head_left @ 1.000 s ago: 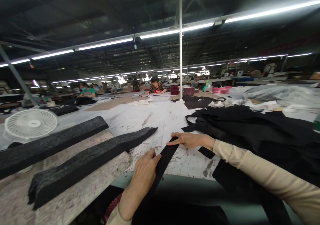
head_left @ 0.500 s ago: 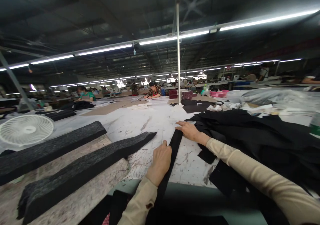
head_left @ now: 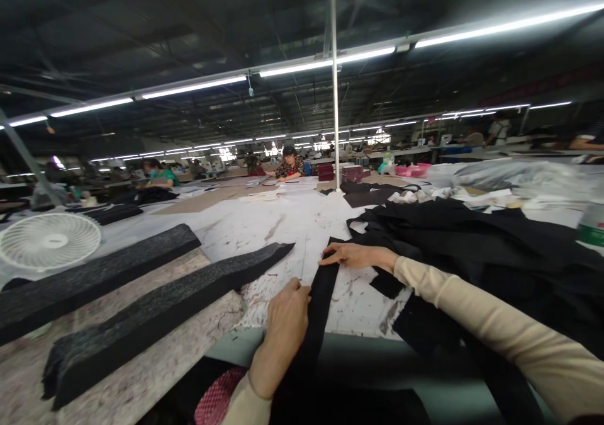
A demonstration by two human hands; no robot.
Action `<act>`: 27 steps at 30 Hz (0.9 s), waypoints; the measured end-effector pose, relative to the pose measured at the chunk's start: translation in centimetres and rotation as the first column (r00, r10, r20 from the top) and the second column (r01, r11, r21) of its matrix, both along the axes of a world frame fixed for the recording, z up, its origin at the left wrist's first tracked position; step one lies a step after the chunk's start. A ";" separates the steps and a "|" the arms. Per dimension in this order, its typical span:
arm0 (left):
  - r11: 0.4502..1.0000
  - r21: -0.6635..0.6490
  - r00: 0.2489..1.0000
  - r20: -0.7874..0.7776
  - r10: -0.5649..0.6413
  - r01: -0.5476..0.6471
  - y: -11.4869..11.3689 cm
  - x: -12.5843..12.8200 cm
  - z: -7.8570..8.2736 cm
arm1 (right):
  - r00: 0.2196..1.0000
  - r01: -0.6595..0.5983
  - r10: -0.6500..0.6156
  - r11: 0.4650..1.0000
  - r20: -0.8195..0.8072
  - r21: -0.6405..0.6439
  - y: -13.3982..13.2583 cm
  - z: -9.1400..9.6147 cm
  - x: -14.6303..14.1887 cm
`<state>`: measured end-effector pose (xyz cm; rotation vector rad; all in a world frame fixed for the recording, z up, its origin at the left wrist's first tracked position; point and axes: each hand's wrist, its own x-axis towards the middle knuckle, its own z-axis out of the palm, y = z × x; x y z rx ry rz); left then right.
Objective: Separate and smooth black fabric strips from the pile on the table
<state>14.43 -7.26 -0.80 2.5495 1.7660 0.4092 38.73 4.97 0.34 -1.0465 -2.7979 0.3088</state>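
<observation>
A long black fabric strip runs from the white tabletop down over its near edge. At the strip's left edge my left hand is closed, its thumb and fingers pinching the cloth. My right hand lies across the upper part of the strip, fingers stretched out and pressing on it. Left of them, a dark grey fabric strip with a black border lies on a stained board, and a similar strip is behind it.
Crumpled black cloth is heaped on the right. A white fan stands at the far left. A thin white pole rises from the table ahead. Beyond it sit pink basins, and a person works across the table.
My left hand has moved down and left along the strip. My right hand has slid from the strip's far end to lie across it, slightly nearer. A red checked cloth shows more below.
</observation>
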 end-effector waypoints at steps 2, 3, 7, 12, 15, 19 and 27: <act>0.998 0.064 0.995 -0.100 -0.023 0.029 -0.5 0.4 -0.2 | 0.998 -0.046 0.048 0.998 0.028 -0.042 -0.6 0.7 0.0; 0.995 0.088 0.989 -0.145 -0.028 0.041 -0.7 0.6 -0.2 | 0.997 -0.057 0.059 0.997 0.046 -0.054 -0.9 1.0 -0.2; 0.992 0.103 0.972 -0.231 -0.047 0.073 -0.8 1.1 -0.1 | 0.994 -0.007 0.000 0.998 0.105 0.070 -1.9 1.2 -1.5; 0.990 0.102 0.966 -0.249 -0.071 0.100 -0.7 1.0 0.1 | 0.991 -0.082 0.070 0.992 0.116 0.097 -2.6 1.0 -3.0; 0.988 0.105 0.965 -0.249 -0.086 0.115 -0.6 1.0 0.2 | 0.992 -0.104 0.102 0.994 0.071 0.033 -3.0 1.3 -3.0; 0.986 0.111 0.970 -0.223 -0.094 0.121 -0.8 0.8 0.1 | 0.988 -0.118 0.125 0.990 0.093 -0.080 -3.8 1.9 -2.7; 0.987 0.014 0.977 0.146 0.157 -0.161 -3.0 -0.7 -1.2 | 0.991 -0.063 0.074 0.993 0.110 -0.105 -3.2 1.2 -1.9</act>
